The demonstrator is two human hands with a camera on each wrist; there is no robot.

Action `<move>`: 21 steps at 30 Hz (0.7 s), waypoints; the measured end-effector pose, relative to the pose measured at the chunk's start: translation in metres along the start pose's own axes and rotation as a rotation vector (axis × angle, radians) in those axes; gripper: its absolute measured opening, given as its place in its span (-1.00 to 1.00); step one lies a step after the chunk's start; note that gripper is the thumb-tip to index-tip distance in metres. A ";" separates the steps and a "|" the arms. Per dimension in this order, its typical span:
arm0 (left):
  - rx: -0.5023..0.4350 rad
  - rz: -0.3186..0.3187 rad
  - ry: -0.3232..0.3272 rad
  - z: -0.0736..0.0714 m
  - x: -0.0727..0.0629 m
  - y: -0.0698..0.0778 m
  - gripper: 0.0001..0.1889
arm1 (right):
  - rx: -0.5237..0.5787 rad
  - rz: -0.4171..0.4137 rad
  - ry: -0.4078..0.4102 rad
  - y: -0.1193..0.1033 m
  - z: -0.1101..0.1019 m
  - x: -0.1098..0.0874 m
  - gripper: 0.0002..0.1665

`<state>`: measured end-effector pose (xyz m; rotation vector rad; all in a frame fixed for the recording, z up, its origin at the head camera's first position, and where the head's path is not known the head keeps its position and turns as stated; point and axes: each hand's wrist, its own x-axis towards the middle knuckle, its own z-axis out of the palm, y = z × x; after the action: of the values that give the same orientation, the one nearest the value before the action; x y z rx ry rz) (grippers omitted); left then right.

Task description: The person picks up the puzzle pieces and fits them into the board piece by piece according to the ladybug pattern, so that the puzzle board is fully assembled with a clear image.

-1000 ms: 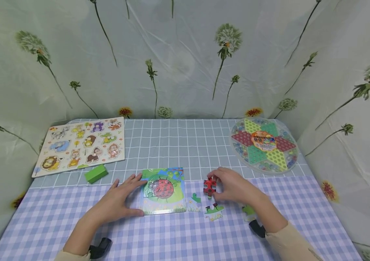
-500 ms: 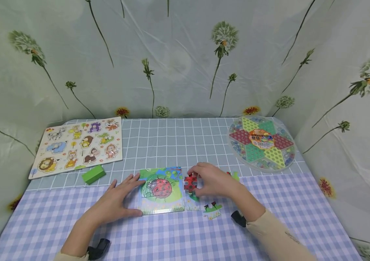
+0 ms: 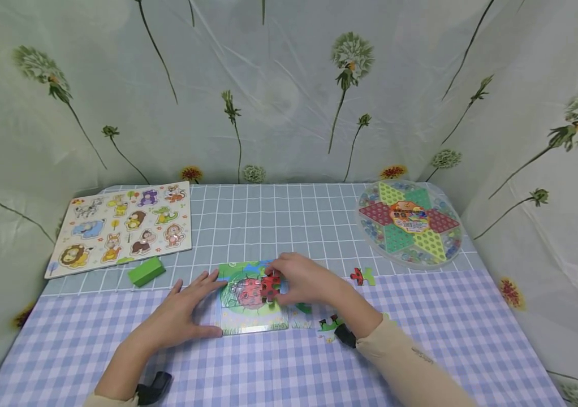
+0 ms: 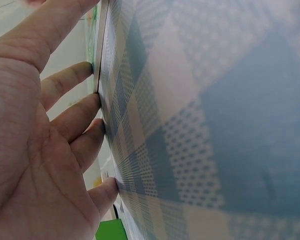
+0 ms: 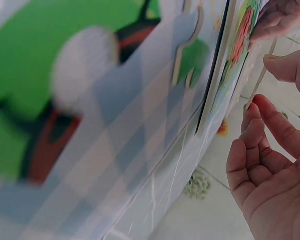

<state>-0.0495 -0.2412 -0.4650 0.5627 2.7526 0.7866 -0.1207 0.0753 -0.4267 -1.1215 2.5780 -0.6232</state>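
Observation:
In the head view, a ladybird jigsaw board (image 3: 250, 325) lies flat on the checked cloth. My left hand (image 3: 184, 311) rests at its left side, fingers spread, fingertips and thumb touching the edge; the left wrist view shows the fingers (image 4: 77, 117) fairly straight. Over the board's right part, my right hand (image 3: 306, 281) pinches a red, black-spotted puzzle piece (image 3: 270, 288) between thumb and fingers. That piece appears edge-on, raised off the board, in the right wrist view. Right of the board lie a green-and-white piece (image 3: 299, 321), a partly covered green piece (image 3: 327, 323) and a red-and-green piece (image 3: 358, 276).
A green block (image 3: 146, 272) lies left of the board, in front of an animal peg puzzle (image 3: 128, 229). At the back right stands a round Chinese checkers set (image 3: 409, 224) with marbles. A dandelion-print curtain (image 3: 289, 90) hangs behind the table.
My right hand has carried the red spotted piece leftward from beside the board to above its right part. The red-and-green piece has come into view. My left hand has stayed put.

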 end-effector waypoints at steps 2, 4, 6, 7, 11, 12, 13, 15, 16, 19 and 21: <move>0.001 -0.001 -0.002 0.000 0.000 0.000 0.03 | 0.001 -0.007 -0.005 -0.002 0.003 0.005 -0.44; 0.004 -0.001 -0.001 0.000 0.001 -0.001 0.03 | 0.006 -0.011 -0.015 -0.004 0.006 0.010 -0.46; 0.004 -0.001 0.000 0.000 0.001 0.000 0.03 | 0.008 -0.014 -0.027 -0.005 0.009 0.014 -0.48; 0.003 -0.002 0.000 0.000 0.001 0.000 0.02 | 0.009 -0.014 -0.033 -0.006 0.011 0.017 -0.48; 0.004 0.000 0.000 0.000 0.001 0.001 0.02 | -0.002 -0.011 -0.056 -0.010 0.016 0.025 -0.43; 0.006 0.000 0.000 0.000 0.001 0.001 0.02 | -0.009 -0.012 -0.061 -0.011 0.017 0.027 -0.43; 0.009 0.000 -0.001 0.000 0.001 0.000 0.03 | -0.017 -0.017 -0.065 -0.011 0.019 0.029 -0.42; 0.012 0.002 0.000 0.000 0.001 0.000 0.03 | -0.038 -0.025 -0.072 -0.013 0.020 0.032 -0.44; 0.011 0.004 0.000 0.000 0.001 0.000 0.03 | -0.046 -0.029 -0.075 -0.013 0.021 0.033 -0.45; 0.007 0.007 0.002 0.001 0.001 -0.001 0.03 | -0.057 -0.026 -0.084 -0.015 0.022 0.036 -0.47; 0.005 0.009 0.003 0.001 0.001 -0.001 0.03 | -0.054 -0.020 -0.090 -0.015 0.022 0.037 -0.47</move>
<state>-0.0500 -0.2413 -0.4660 0.5757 2.7571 0.7838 -0.1270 0.0330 -0.4407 -1.1667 2.5236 -0.4979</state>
